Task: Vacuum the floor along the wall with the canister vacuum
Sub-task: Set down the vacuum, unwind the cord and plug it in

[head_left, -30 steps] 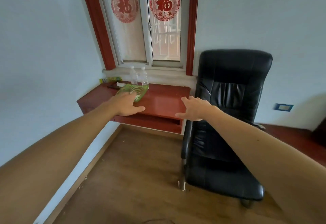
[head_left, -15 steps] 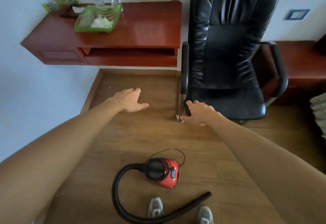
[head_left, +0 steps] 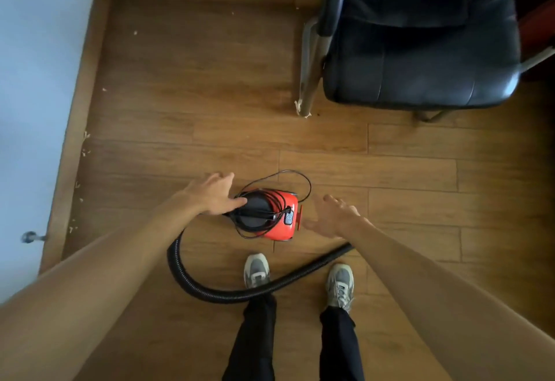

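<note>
Small red canister vacuum [head_left: 271, 215] sits on the wood floor [head_left: 405, 167] at their feet, black cord [head_left: 303, 177] wrapped on top: not deployed. Left hand [head_left: 210, 196] and right hand [head_left: 330, 218] flank it, fingers [head_left: 225, 178] wide, empty, likely to lift it.

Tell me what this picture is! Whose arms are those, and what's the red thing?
The camera sits on a person's head and looks down, so you see their own arms and shoes. The left hand and right hand are open, one on each side of a little red vacuum on the wooden floor. They hold nothing. Its black hose curls past the shoes. A black chair stands nearby, and pale crumbs lie by the wall.
</note>
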### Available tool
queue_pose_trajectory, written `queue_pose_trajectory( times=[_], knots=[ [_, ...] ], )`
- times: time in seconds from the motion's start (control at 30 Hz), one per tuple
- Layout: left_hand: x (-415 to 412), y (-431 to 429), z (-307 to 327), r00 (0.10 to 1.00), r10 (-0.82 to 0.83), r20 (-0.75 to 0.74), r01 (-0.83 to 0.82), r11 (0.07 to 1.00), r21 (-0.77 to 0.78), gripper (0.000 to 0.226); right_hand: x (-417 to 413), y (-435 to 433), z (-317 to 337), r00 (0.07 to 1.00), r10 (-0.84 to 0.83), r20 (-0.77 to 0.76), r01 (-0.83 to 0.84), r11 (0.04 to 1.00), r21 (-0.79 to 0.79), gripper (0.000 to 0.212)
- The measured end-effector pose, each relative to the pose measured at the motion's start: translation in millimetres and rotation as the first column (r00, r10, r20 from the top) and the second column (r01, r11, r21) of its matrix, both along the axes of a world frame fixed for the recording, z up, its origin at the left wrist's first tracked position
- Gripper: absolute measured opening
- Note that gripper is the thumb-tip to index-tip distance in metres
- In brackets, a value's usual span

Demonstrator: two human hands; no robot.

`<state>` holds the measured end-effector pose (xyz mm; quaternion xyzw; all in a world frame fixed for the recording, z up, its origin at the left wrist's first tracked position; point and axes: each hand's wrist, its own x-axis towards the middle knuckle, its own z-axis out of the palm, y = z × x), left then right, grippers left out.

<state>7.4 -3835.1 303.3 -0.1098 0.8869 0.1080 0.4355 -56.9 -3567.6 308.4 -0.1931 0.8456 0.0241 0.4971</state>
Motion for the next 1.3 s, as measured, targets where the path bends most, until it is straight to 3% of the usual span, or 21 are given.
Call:
queue_pose_trajectory(
  times=[0.17, 0.47, 0.67, 0.8, 0.87, 0.97, 1.17, 1.3],
  knots=[
    [33, 8, -73, 0.993, -0.014, 0.114, 0.008, 0.999, 0.053, 0.066, 36, 1, -74, 0.995, -0.016, 0.095, 0.016, 1.000, 0.006, 0.077],
    [84, 15, -180, 0.982, 0.034, 0.183, -0.068, 0.981, 0.183, 0.074, 84, -15, -180, 0.964, -0.152, 0.219, 0.160, 0.987, -0.017, 0.079],
    [91, 20, -215, 0.994, 0.034, 0.101, -0.054, 0.978, 0.203, 0.075, 101, -24, -220, 0.942, -0.236, 0.237, 0.242, 0.970, 0.003, 0.076],
    [86, 16, -232, 1.000, 0.001, 0.028, -0.006, 0.985, 0.172, 0.070, 98, -37, -237, 0.895, -0.394, 0.208, 0.415, 0.908, -0.065, 0.069],
    [84, 14, -240, 1.000, 0.008, 0.030, -0.013, 0.988, 0.157, 0.067, 93, -48, -242, 0.817, -0.555, 0.156, 0.573, 0.812, -0.113, 0.054],
    [82, 15, -246, 0.999, -0.027, -0.020, 0.029, 0.994, 0.108, 0.054, 86, -68, -253, 0.578, -0.797, 0.175, 0.816, 0.565, -0.123, 0.027],
    [80, 15, -249, 0.973, -0.156, -0.172, 0.159, 0.987, 0.006, 0.034, 77, -86, -285, 0.086, -0.987, 0.137, 0.996, 0.083, -0.031, 0.036],
    [82, 8, -252, 0.953, -0.202, -0.224, 0.208, 0.978, 0.004, 0.028, 70, -84, -295, -0.091, -0.992, 0.090, 0.996, -0.092, -0.013, 0.029]
  ],
)
